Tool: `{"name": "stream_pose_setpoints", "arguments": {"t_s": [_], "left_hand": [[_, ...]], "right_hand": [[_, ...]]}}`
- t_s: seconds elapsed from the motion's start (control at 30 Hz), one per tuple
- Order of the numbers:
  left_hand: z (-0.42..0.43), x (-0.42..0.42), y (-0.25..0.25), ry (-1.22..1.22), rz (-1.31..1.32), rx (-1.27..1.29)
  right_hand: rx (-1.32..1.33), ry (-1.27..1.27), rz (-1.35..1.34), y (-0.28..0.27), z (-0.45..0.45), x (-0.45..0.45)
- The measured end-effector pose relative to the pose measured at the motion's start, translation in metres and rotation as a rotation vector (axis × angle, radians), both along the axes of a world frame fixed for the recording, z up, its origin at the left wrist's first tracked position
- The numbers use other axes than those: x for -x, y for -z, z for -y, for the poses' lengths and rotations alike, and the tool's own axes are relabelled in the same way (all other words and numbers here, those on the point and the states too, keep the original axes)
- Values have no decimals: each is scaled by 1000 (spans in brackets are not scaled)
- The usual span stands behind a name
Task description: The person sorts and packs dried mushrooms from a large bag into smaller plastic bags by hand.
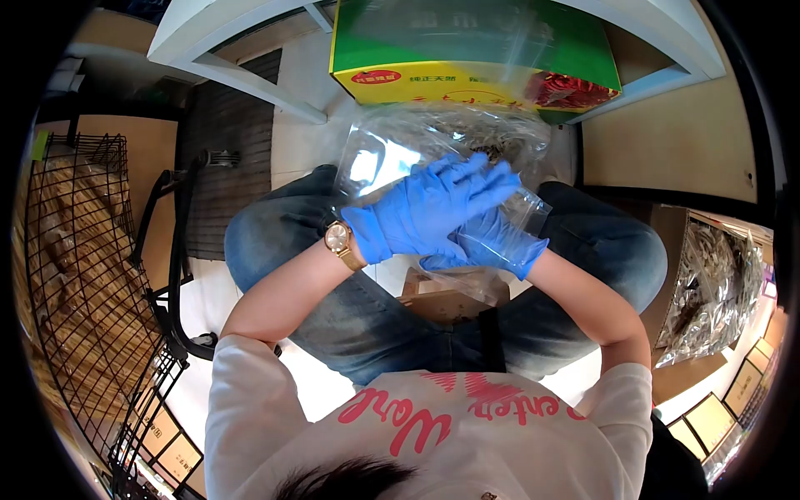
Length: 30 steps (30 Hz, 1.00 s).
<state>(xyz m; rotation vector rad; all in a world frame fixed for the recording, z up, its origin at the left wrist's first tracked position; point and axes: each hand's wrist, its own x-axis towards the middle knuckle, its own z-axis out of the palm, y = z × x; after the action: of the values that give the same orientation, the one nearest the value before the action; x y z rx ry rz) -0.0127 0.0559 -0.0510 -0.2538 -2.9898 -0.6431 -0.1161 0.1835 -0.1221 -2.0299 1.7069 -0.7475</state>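
Note:
Both hands wear blue gloves and meet over a clear plastic bag (379,154) in front of the lap. My left hand (417,208), with a gold watch at its wrist, lies across my right hand, its fingers stretched out toward the upper right. Under it, my right hand (504,242) is partly covered; its fingers are mostly hidden, and clear film overlaps it. Brownish dried material (492,148) shows inside the far part of the bag. A loose flap of film hangs below the hands.
A green and yellow printed box (475,58) stands just beyond the bag, under a white frame (242,42). At left is a black wire basket (83,275) of long tan pieces. A small cardboard box (454,304) sits between the legs; another carton with plastic-wrapped goods (708,283) stands right.

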Motion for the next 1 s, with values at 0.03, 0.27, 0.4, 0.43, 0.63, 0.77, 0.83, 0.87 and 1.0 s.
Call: {"name": "stream_pose_setpoints", "arguments": {"t_s": [0.03,0.27,0.4,0.43,0.63,0.77,0.83,0.87,1.0], "left_hand": [[-1,-1,2,15,-36,-20],[25,-11,-18,-271,160,110],[60,-34,-28,-649,17,-177],[66,-40,-26,-651,19,-184],[78,-68,-18,-802,50,-165],[74,-76,-22,-780,124,-53],[76,-78,-31,-717,-90,-110],[77,-82,-37,-783,-34,-144],[84,-104,-43,-935,-53,-98]], "right_hand": [[11,-12,16,-1,1,2],[-104,-122,135,-37,17,36],[-62,116,673,-108,13,73],[81,166,710,-116,15,82],[-579,396,356,-12,38,93],[-749,95,-137,108,13,72],[-782,61,-223,167,-6,63],[-807,35,-314,185,-9,56],[-780,198,-403,212,-3,8]]}}
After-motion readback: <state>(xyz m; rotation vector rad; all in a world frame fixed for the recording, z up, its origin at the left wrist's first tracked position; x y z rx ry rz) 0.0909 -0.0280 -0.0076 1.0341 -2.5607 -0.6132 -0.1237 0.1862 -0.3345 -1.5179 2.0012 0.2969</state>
